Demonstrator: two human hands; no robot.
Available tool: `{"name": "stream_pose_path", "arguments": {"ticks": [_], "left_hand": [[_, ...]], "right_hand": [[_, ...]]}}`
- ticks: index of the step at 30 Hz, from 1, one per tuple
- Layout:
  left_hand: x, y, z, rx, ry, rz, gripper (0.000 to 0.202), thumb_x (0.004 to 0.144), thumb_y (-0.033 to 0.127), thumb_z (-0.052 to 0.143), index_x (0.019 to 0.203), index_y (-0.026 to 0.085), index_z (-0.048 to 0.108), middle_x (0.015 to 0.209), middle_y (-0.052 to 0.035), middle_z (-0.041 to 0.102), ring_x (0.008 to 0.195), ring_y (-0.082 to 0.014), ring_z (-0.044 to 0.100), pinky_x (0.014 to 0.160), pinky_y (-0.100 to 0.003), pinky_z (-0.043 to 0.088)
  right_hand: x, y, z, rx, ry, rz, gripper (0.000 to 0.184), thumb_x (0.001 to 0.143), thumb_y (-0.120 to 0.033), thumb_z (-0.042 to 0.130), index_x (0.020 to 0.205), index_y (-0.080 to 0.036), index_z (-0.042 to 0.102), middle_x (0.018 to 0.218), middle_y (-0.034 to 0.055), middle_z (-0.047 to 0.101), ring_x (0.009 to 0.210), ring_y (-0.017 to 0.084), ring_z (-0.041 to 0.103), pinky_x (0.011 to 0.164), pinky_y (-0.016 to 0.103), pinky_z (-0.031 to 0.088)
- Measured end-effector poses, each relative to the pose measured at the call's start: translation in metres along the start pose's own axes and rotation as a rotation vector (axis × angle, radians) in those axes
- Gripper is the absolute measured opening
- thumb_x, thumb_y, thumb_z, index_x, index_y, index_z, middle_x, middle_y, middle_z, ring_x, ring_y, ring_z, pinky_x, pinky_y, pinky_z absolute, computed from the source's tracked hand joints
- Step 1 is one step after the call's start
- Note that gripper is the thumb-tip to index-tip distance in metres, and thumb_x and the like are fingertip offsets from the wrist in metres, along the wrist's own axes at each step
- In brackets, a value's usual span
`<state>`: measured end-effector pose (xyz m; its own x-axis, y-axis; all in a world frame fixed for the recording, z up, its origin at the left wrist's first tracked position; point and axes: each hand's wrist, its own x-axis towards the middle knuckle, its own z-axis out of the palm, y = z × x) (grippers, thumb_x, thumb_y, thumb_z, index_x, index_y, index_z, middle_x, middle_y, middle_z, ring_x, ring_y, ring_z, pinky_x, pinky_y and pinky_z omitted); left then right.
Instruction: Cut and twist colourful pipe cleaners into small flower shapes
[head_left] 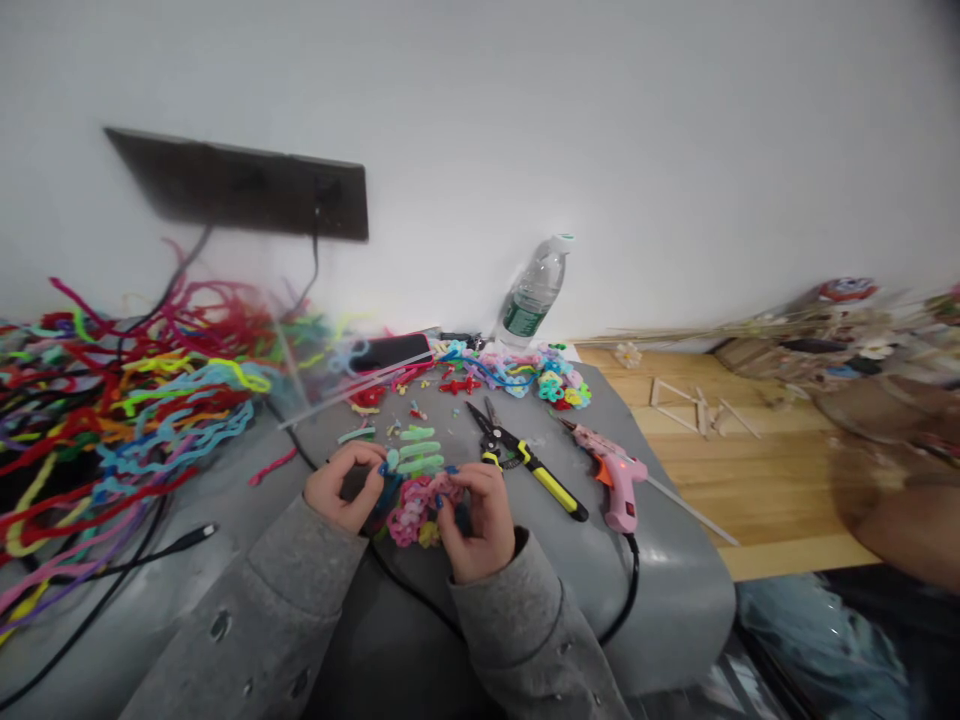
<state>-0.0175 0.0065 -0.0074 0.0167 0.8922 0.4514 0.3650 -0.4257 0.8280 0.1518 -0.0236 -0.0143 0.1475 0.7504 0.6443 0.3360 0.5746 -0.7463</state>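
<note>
Both hands are in front of me over the grey mat. My right hand is closed, thumb and fingers pinching the edge of a cluster of pink and yellow pipe-cleaner flowers. My left hand is pinched closed at the other side of the cluster. Something dark teal shows by its fingertips, but what they hold is unclear. Just beyond the fingers lie short light-green pipe-cleaner pieces. Wire pliers with yellow-and-black handles lie to the right, their jaws apart.
A pink glue gun with a glue stick rests right of the pliers, its cord running forward. Loose pipe cleaners heap at left. A water bottle stands by the wall. Another person's arm shows at right.
</note>
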Motion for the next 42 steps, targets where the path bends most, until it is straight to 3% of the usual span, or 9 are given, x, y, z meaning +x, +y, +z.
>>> {"name": "stream_pose_path", "arguments": {"ticks": [14, 38, 42], "left_hand": [[-0.0011, 0.0, 0.0008, -0.032, 0.032, -0.055, 0.015, 0.084, 0.03, 0.05, 0.078, 0.018, 0.058, 0.082, -0.0069, 0.065, 0.079, -0.019, 0.061, 0.071, -0.03, 0.047], [0.0039, 0.0019, -0.0027, 0.077, -0.072, 0.09, 0.01, 0.08, 0.022, 0.052, 0.075, 0.018, 0.06, 0.078, -0.0049, 0.065, 0.076, -0.0175, 0.062, 0.072, -0.03, 0.048], [0.0022, 0.0016, 0.0001, 0.002, 0.026, 0.009, 0.014, 0.082, 0.027, 0.051, 0.074, 0.018, 0.058, 0.078, -0.0057, 0.064, 0.077, -0.0187, 0.061, 0.072, -0.031, 0.048]], "right_hand": [[-0.0002, 0.0025, 0.0017, 0.015, 0.027, 0.024, 0.028, 0.074, -0.006, 0.052, 0.098, -0.02, 0.054, 0.09, 0.0057, 0.051, 0.083, 0.019, 0.052, 0.069, 0.035, 0.047], [-0.0009, 0.001, 0.0011, -0.006, -0.002, -0.02, 0.03, 0.073, -0.005, 0.052, 0.098, -0.02, 0.053, 0.09, 0.006, 0.053, 0.084, 0.019, 0.053, 0.069, 0.035, 0.047], [-0.0004, 0.0004, 0.0007, -0.001, -0.001, -0.013, 0.031, 0.072, -0.004, 0.051, 0.099, -0.02, 0.053, 0.089, 0.0058, 0.052, 0.083, 0.019, 0.053, 0.068, 0.035, 0.048]]}}
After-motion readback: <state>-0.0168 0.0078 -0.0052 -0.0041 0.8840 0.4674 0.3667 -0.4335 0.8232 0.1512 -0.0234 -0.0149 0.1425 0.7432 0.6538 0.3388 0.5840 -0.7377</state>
